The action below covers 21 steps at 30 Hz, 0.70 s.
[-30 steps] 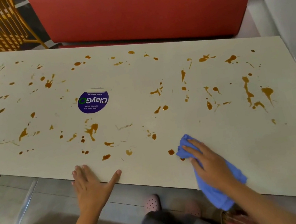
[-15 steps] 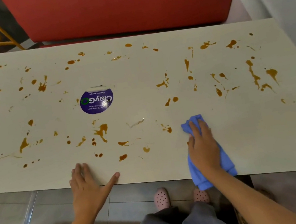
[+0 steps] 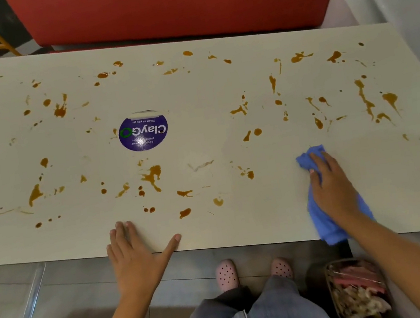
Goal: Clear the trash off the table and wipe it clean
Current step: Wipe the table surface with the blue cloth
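Dozens of brown sauce splatters [image 3: 152,177] dot the pale table [image 3: 373,188], from small drops to long streaks, spread across its left, middle and far right. The blue cloth [image 3: 321,219], crumpled and folded over itself, lies on the near right part of the tabletop, its lower end hanging past the near edge. The right hand [image 3: 332,189] presses flat on it, fingers straight rather than curled round it. The left hand [image 3: 133,256] rests palm down at the near edge, fingers extended, holding nothing. A round purple sticker [image 3: 143,132] sits mid-table.
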Motion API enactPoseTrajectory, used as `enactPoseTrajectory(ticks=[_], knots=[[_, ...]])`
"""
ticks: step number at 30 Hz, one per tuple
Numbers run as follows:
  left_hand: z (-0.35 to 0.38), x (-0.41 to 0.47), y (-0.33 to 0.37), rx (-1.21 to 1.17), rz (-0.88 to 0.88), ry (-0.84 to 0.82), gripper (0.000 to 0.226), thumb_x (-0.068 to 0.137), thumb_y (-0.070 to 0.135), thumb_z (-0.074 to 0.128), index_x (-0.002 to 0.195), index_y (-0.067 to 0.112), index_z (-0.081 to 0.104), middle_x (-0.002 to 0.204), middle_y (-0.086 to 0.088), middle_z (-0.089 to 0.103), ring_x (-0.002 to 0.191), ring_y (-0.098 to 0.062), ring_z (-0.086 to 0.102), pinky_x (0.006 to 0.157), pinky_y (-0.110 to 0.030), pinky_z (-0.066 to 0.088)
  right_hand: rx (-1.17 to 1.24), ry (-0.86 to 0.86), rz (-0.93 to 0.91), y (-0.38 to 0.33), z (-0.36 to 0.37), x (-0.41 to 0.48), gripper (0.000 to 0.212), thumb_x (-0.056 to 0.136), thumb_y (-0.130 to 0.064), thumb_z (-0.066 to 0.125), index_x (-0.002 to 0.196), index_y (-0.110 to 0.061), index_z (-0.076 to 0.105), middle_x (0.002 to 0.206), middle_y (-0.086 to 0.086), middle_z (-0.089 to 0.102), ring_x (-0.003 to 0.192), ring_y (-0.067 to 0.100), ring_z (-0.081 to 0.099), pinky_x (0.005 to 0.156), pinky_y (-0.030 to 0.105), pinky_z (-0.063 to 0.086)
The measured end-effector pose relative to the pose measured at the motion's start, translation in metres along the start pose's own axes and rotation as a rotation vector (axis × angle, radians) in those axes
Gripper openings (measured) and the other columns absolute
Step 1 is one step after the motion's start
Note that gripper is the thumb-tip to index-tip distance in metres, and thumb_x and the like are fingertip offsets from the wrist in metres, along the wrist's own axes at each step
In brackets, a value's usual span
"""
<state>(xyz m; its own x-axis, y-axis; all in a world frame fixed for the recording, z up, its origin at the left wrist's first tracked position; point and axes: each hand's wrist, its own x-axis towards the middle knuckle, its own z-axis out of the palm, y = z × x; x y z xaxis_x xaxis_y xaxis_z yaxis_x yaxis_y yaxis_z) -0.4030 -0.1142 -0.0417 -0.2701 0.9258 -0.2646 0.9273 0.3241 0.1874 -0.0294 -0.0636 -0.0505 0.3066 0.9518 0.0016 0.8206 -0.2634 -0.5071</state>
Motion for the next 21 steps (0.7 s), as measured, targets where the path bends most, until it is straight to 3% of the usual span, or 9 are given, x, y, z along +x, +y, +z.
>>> enactPoseTrajectory(ticks=[3, 8, 12, 15, 18, 21], knots=[[0.0, -0.001, 0.001, -0.015, 0.0, 0.004, 0.137, 0.049, 0.096, 0.001, 0.146, 0.001, 0.013, 0.154, -0.019, 0.009, 0.143, -0.033, 0.004, 0.116, -0.046, 0.006, -0.002, 0.056, 0.078, -0.043, 0.025, 0.0, 0.041, 0.097, -0.01, 0.036, 0.138, -0.012, 0.039, 0.149, 0.011, 0.029, 0.136, 0.03, 0.029, 0.096, 0.038, 0.039], [-0.002, -0.001, 0.0, -0.016, -0.002, -0.01, 0.14, 0.045, 0.097, -0.005, 0.147, 0.002, 0.01, 0.155, -0.017, 0.006, 0.144, -0.031, 0.001, 0.116, -0.044, 0.003, 0.065, -0.032, -0.136, -0.073, 0.047, -0.032, 0.041, 0.097, -0.01, 0.039, 0.137, -0.017, 0.043, 0.148, 0.01, 0.032, 0.135, 0.026, 0.032, 0.091, 0.034, 0.044], [-0.001, -0.001, 0.001, -0.023, -0.008, -0.015, 0.14, 0.044, 0.097, -0.006, 0.147, 0.003, 0.007, 0.156, -0.016, 0.004, 0.144, -0.03, -0.001, 0.116, -0.043, 0.002, 0.091, -0.188, -0.379, -0.036, 0.026, -0.047, 0.042, 0.091, -0.018, 0.043, 0.133, -0.02, 0.05, 0.146, 0.002, 0.038, 0.13, 0.016, 0.04, 0.094, 0.018, 0.04], [-0.002, -0.001, 0.001, -0.031, -0.003, -0.009, 0.141, 0.044, 0.097, -0.007, 0.147, 0.003, 0.007, 0.155, -0.017, 0.005, 0.144, -0.031, 0.0, 0.116, -0.043, 0.002, 0.106, -0.237, -0.397, -0.004, 0.0, -0.035, 0.041, 0.09, -0.024, 0.041, 0.13, -0.021, 0.05, 0.143, 0.0, 0.039, 0.127, 0.01, 0.038, 0.099, 0.001, 0.024], [-0.002, -0.001, 0.001, -0.023, -0.008, -0.011, 0.141, 0.044, 0.097, -0.008, 0.147, 0.003, 0.007, 0.156, -0.016, 0.004, 0.144, -0.03, -0.001, 0.116, -0.043, 0.001, 0.084, -0.155, -0.295, 0.003, -0.003, -0.014, 0.039, 0.096, -0.011, 0.044, 0.134, -0.017, 0.047, 0.146, 0.005, 0.036, 0.13, 0.019, 0.038, 0.101, 0.013, 0.029], [0.0, -0.001, 0.001, -0.028, -0.013, 0.001, 0.139, 0.046, 0.097, -0.005, 0.147, 0.002, 0.009, 0.155, -0.017, 0.007, 0.144, -0.031, 0.001, 0.116, -0.044, 0.003, 0.039, -0.045, -0.064, -0.028, 0.019, 0.0, 0.04, 0.097, -0.005, 0.039, 0.136, -0.013, 0.044, 0.149, 0.011, 0.03, 0.135, 0.028, 0.031, 0.1, 0.03, 0.033]])
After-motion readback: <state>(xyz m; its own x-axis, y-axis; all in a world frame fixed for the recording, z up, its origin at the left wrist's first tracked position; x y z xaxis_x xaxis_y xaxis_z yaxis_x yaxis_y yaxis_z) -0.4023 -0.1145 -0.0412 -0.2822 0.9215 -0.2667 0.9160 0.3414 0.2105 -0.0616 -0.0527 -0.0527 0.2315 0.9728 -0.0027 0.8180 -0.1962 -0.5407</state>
